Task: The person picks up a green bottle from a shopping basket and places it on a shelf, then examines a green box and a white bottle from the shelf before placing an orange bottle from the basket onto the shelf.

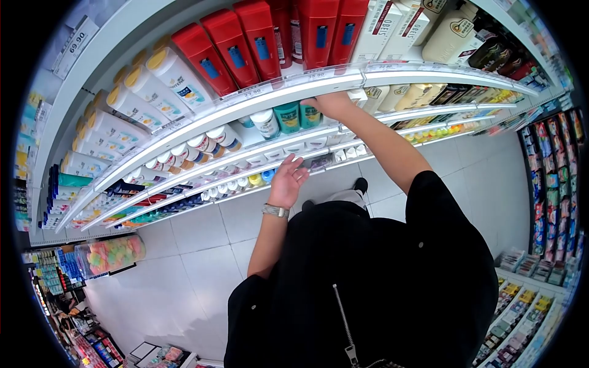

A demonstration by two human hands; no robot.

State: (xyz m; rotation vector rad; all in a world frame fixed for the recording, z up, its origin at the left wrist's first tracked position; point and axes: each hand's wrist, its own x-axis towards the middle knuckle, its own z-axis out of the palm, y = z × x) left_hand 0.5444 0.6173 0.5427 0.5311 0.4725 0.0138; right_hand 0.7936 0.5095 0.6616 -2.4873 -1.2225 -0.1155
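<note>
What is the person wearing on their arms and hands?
Short black sleeves of a zipped black top; the arms are bare below them. The left hand has a silvery metal band on its wrist, a watch or bracelet. The right hand wears nothing visible. No gloves.

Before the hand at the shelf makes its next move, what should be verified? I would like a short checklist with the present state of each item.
1. Is the right hand at the teal-green plastic bottles? Ok, it is right beside them.
2. Does the right hand have a grip? Cannot tell, the white shelf edge hides what it touches.
3. Is the left hand free? Ok, it is open and empty.
4. Is the white round-capped jar beside the bottles upright? Ok.
5. Is the silver metal wristband clear of the shelves? Ok.
</note>
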